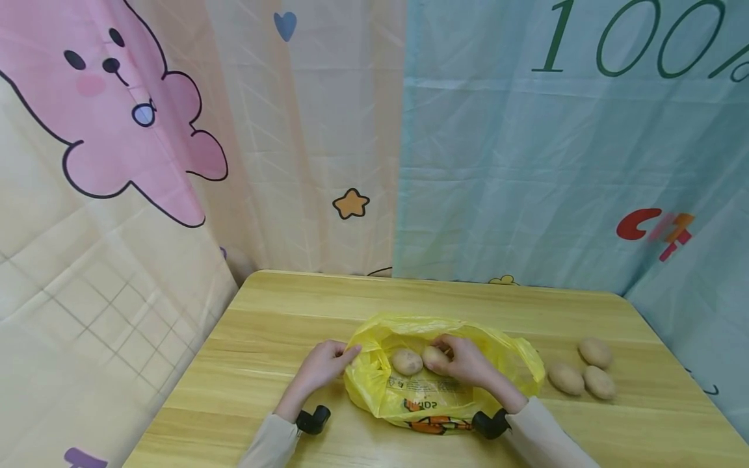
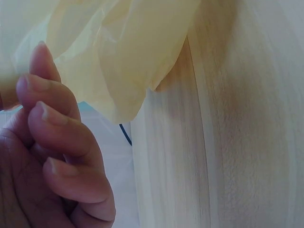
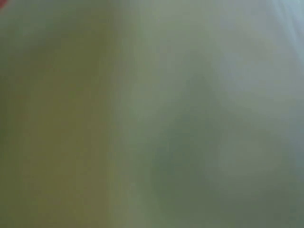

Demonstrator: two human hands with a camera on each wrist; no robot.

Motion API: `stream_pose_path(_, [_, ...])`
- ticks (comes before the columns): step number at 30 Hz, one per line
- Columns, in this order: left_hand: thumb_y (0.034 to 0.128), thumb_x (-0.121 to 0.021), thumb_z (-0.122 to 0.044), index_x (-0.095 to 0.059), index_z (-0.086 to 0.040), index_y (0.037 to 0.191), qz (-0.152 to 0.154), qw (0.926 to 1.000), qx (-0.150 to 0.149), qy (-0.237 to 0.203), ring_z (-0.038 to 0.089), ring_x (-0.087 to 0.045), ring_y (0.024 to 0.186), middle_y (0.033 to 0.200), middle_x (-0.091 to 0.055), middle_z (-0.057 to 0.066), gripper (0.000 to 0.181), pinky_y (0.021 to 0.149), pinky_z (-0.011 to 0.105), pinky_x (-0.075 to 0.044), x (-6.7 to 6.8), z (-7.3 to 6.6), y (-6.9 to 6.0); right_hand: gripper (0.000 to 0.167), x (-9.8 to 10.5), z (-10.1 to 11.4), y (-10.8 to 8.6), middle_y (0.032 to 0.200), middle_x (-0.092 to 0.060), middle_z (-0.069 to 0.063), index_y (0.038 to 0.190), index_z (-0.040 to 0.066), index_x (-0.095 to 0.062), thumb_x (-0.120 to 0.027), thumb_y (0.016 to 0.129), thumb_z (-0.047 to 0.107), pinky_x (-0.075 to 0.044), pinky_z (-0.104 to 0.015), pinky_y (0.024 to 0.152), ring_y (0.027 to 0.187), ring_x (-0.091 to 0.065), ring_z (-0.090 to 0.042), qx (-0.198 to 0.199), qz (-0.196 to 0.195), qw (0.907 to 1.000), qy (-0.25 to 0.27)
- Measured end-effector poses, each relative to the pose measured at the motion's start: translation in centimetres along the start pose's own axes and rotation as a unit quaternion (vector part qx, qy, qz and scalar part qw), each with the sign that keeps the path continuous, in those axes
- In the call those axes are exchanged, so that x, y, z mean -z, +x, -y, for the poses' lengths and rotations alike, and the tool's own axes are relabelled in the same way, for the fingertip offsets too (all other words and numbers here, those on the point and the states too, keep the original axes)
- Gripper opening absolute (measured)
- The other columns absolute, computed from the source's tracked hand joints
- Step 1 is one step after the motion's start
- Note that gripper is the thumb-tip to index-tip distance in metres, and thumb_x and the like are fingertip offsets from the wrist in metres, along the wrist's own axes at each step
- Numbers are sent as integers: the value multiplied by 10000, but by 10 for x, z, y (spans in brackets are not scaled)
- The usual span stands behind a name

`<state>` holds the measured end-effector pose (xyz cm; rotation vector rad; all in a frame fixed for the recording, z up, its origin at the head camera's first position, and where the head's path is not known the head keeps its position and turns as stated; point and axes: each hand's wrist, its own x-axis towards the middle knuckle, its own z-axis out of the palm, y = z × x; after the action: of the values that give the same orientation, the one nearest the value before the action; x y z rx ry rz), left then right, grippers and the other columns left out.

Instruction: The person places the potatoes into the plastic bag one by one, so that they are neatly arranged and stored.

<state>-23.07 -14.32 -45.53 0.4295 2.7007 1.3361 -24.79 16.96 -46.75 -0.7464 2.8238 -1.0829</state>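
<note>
A yellow plastic bag (image 1: 497, 338) lies with its mouth spread wide on the table. My left hand (image 1: 323, 365) pinches the bag's left rim between thumb and fingers; in the left wrist view the curled fingers of that hand (image 2: 66, 142) show beside the bag's film (image 2: 128, 52). Inside the mouth, my right hand (image 1: 468, 361) grips a potato (image 1: 434, 359). Another potato (image 1: 406, 362) lies just left of it in the bag. The right wrist view is a blur, with no hand or potato to make out.
Three potatoes (image 1: 595, 352) (image 1: 565, 379) (image 1: 599, 383) lie close together on the wooden table (image 1: 281, 305), right of the bag. Printed curtains (image 1: 328, 130) hang behind the table and at both sides.
</note>
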Motion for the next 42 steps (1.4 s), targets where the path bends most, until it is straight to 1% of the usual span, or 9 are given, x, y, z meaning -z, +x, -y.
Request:
stream_pose_path(6, [968,-520,-415,-524,-134,615,-10,10000,-2,45,89,-366,458,502,-412,-61,450,455,239,-311,0,2,0,459,2,2,-3,1006,-637,-104,1151,-42,-598,-748,834,254,-487,-323,658,800,-614,-216,-123,32,9999,29])
stream_pose_path(13, [967,-519,-418,-531,-136,616,-6,10000,-19,51,87,-366,460,502,-412,-63,451,457,238,-312,0,1,0,477,6,9,-7,1021,-636,-137,1128,-47,-600,-778,801,251,-499,-367,668,822,-618,-261,-427,-43,9991,-50])
stream_pose_path(19, [969,-518,-410,-520,-137,613,14,10000,-36,61,88,-357,459,500,-401,-65,449,458,237,-306,1,1,0,463,12,18,-13,1013,-641,-145,1128,-25,-606,-778,800,254,-503,-391,676,823,-618,-271,-443,-66,9987,-224])
stream_pose_path(25, [968,-521,-409,-522,-136,612,9,10000,-31,36,88,-358,459,500,-404,-64,448,457,235,-304,1,1,0,465,17,25,-18,1022,-644,-130,1134,-1,-609,-778,798,273,-501,-391,687,835,-617,-261,-521,-35,9984,-229])
stream_pose_path(29, [967,-522,-411,-518,-135,608,-3,10000,-42,38,87,-352,457,497,-397,-65,452,453,233,-297,1,2,0,482,19,27,-21,1020,-643,-133,1131,-14,-611,-777,795,291,-498,-392,686,840,-612,-272,-553,-52,9982,-210])
stream_pose_path(34, [965,-522,-422,-527,-137,612,-11,10000,-39,69,84,-351,460,499,-395,-66,453,457,234,-300,0,2,0,483,20,29,-24,1013,-648,-138,1122,-30,-619,-767,804,302,-503,-401,683,847,-615,-306,-565,-177,9979,-256])
stream_pose_path(38, [964,-524,-420,-527,-134,613,-4,10000,-23,48,87,-351,461,501,-396,-64,453,457,233,-300,0,2,0,487,21,27,-26,1038,-648,-136,1128,-26,-622,-761,808,314,-504,-407,691,862,-617,-303,-662,-206,9973,-248])
stream_pose_path(39, [964,-524,-420,-527,-134,613,-1,10000,-23,44,87,-351,462,502,-396,-64,452,457,233,-300,0,2,0,488,21,28,-26,1049,-647,-129,1130,-17,-625,-766,803,316,-503,-407,700,869,-617,-282,-745,-220,9968,-202])
stream_pose_path(42, [965,-523,-416,-531,-133,617,6,10000,-23,31,87,-353,463,504,-398,-63,449,458,232,-301,0,1,0,497,23,27,-27,1077,-643,-139,1139,-18,-623,-761,807,325,-506,-400,706,879,-619,-277,-755,-203,9967,-211])
